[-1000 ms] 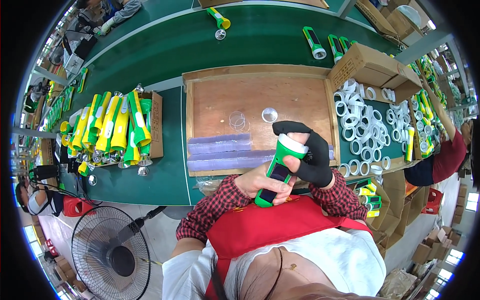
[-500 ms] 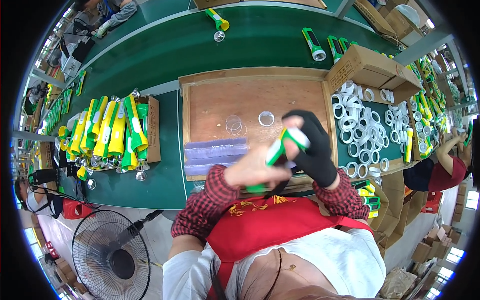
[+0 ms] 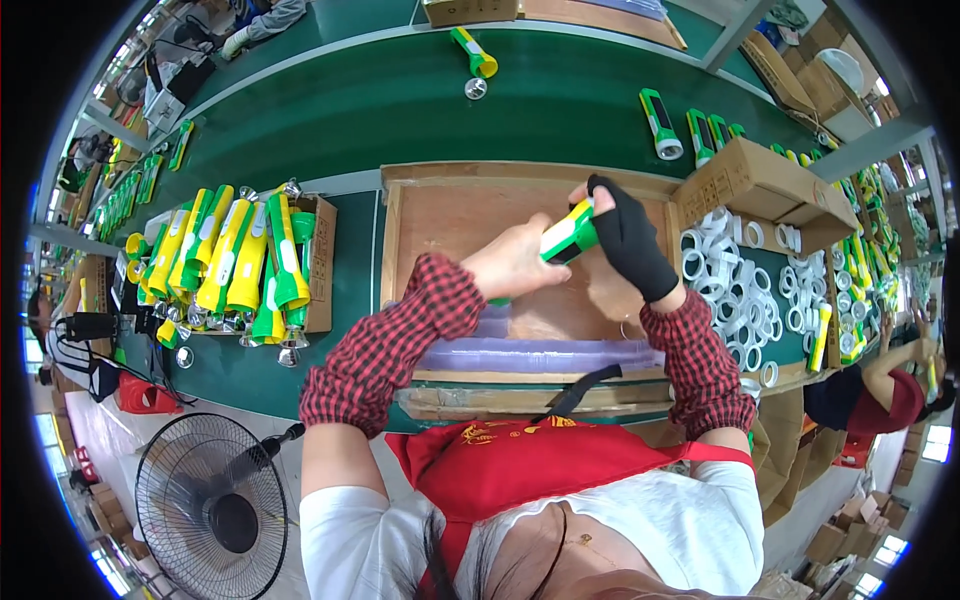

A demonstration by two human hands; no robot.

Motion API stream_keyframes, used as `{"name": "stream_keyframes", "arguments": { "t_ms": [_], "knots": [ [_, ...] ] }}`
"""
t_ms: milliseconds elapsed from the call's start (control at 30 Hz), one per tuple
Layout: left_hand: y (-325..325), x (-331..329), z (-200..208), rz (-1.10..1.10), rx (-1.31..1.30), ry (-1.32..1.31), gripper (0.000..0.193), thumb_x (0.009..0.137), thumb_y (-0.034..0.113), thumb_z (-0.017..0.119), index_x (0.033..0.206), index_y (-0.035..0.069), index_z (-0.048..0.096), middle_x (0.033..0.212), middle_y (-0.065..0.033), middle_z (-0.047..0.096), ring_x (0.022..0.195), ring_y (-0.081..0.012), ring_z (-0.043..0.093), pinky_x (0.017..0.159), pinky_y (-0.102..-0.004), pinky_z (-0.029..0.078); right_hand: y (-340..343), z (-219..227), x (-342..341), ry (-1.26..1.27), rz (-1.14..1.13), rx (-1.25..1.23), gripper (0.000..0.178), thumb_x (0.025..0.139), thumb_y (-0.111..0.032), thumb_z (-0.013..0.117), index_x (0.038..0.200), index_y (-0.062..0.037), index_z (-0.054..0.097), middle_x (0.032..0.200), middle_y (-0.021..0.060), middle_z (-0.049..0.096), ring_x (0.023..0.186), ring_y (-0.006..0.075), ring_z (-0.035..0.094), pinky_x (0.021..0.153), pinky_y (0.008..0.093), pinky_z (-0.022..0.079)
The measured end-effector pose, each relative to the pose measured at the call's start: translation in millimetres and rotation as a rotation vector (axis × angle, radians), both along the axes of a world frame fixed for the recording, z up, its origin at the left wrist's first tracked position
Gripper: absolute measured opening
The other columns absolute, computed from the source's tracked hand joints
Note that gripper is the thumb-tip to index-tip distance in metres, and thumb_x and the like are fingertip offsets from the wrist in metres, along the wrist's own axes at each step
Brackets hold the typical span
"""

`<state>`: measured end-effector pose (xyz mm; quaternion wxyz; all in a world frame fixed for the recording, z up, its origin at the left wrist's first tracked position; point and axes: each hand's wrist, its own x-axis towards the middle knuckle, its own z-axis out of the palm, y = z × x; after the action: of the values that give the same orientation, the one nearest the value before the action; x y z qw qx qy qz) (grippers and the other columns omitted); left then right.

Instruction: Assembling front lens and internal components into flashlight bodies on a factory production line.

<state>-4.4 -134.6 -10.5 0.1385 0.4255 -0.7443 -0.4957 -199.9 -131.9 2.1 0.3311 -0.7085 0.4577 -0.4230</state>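
Observation:
Over the shallow wooden tray [image 3: 428, 172], I hold a green, yellow and white flashlight [image 3: 571, 236] between both hands. My left hand [image 3: 515, 262], bare-fingered, is closed round its body. My right hand [image 3: 630, 240], in a black glove with bare fingertips, grips the other end, with its fingers hiding that end. Beneath my hands, long rows of thin clear discs [image 3: 540, 355] with a purplish tint lie along the tray's near side. Part of the tray floor is hidden by my hands and forearms.
Many white rings [image 3: 740, 300] lie right of the tray, beside an open cardboard box [image 3: 765, 195]. At left, yellow-green flashlight bodies [image 3: 230, 250] are piled in a carton. More flashlights [image 3: 660, 125] stand on the green table beyond. A fan [image 3: 215, 510] stands lower left.
Both hands have moved forward with the flashlight, away from my apron and over the tray. The view has shifted slightly, and the near disc rows show more fully.

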Motion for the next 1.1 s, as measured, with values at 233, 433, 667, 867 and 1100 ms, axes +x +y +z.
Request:
{"name": "stream_keyframes", "arguments": {
  "t_ms": [233, 433, 667, 867, 1100],
  "knots": [
    [-159, 16, -22, 0.254, -0.833, -0.389, 0.062, 0.082, 0.04, 0.071, 0.129, 0.006, 0.05, 0.129, -0.0159, 0.05, 0.115, -0.038, 0.051, 0.093, -0.0446, 0.047, -112, 1, -23, 0.229, -0.448, -0.391, 0.018, 0.092, -0.019, 0.06, 0.104, -0.0058, 0.058, 0.093, 0.0152, 0.06, 0.087, 0.0346, 0.061, 0.073, 0.0418, 0.047],
    [-308, 25, -65, 0.298, -0.835, -0.866, 0.057, 0.089, 0.015, 0.06, 0.141, 0.021, 0.039, 0.154, 0.0008, 0.028, 0.14, -0.0359, 0.03, 0.099, -0.0523, 0.045, -168, -99, -99, 0.785, -0.399, -0.213, 0.038, 0.071, -0.012, 0.074, 0.103, -0.008, 0.055, 0.101, 0.0184, 0.054, 0.092, 0.0397, 0.056, 0.078, 0.0472, 0.047],
    [-357, 26, -63, -0.067, -0.897, -0.893, 0.06, 0.079, 0.014, 0.073, 0.133, 0.02, 0.047, 0.155, 0.0032, 0.029, 0.143, -0.03, 0.029, 0.107, -0.0469, 0.039, -154, -72, -84, 0.725, -0.334, -0.295, 0.026, 0.076, -0.014, 0.072, 0.096, -0.0059, 0.058, 0.101, 0.0175, 0.056, 0.09, 0.0378, 0.057, 0.075, 0.0466, 0.048],
    [-288, -15, -62, -0.188, -1.035, -0.206, 0.059, 0.072, 0.034, 0.078, 0.111, 0.002, 0.046, 0.106, -0.0199, 0.057, 0.107, -0.0384, 0.055, 0.103, -0.0462, 0.041, -146, -72, -46, 0.248, -0.44, -0.132, 0.032, 0.086, -0.023, 0.069, 0.108, -0.0039, 0.056, 0.102, 0.0169, 0.059, 0.093, 0.0326, 0.06, 0.075, 0.0415, 0.05],
    [-127, -28, 13, 0.016, -0.812, -0.004, 0.065, 0.075, 0.039, 0.076, 0.12, 0.004, 0.045, 0.103, -0.0193, 0.063, 0.087, -0.0369, 0.064, 0.073, -0.0406, 0.053, -91, -43, -32, -0.783, -0.071, 0.493, 0.03, 0.099, -0.03, 0.053, 0.11, -0.0023, 0.056, 0.097, 0.0072, 0.061, 0.083, 0.0176, 0.064, 0.074, 0.0305, 0.056]
  ]
}}
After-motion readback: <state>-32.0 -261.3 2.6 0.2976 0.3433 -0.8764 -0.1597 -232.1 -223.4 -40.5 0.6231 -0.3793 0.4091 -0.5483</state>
